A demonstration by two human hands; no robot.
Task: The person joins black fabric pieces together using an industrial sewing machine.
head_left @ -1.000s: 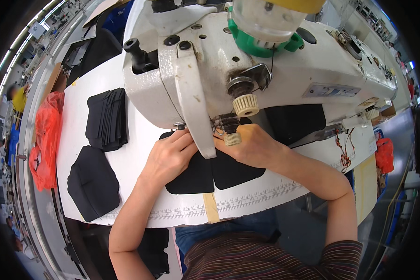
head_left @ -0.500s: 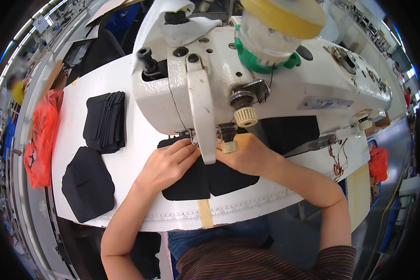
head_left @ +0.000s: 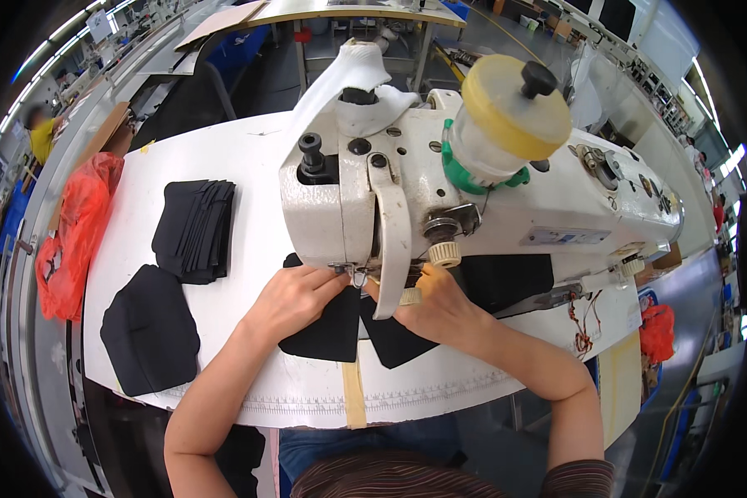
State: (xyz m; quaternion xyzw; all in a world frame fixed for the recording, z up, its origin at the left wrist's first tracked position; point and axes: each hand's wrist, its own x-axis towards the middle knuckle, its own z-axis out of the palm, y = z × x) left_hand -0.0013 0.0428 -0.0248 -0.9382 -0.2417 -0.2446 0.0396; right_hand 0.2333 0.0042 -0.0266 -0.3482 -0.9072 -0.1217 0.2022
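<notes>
Black cloth [head_left: 322, 332] sits under the sewing machine [head_left: 324, 220] head, near the middle of the worktop [head_left: 129, 232] front edge; 2 flaps show with a gap between, can't tell if it's 1 piece or 2. Left hand [head_left: 295, 300]: fingers side by side over the left flap, tips right by the presser area; can't tell if they pinch. Right hand [head_left: 433, 309]: at the right flap, fingers bent, tips mostly behind the white lever [head_left: 394, 249] and pale dial [head_left: 411, 296], so can't tell pinch or press. Main risk, I'd say: fingertips that close to the stitching point could get caught on a slip or an unintended start; can't make out the needle. Risk 2: uneven pull between 2 hands could skew the flaps or pucker the cloth. Risk 3: loose threads [head_left: 585, 328] toward the right front corner could snag on the right forearm. More black pieces: stack [head_left: 192, 228] near the left edge, loose piece [head_left: 151, 332] at the left front corner. Writing: name plate [head_left: 568, 236] on the machine arm, not legible; ruler tape [head_left: 290, 405] along the front edge has scale marks, too fine to read, crossed by yellow tape [head_left: 353, 398].
</notes>
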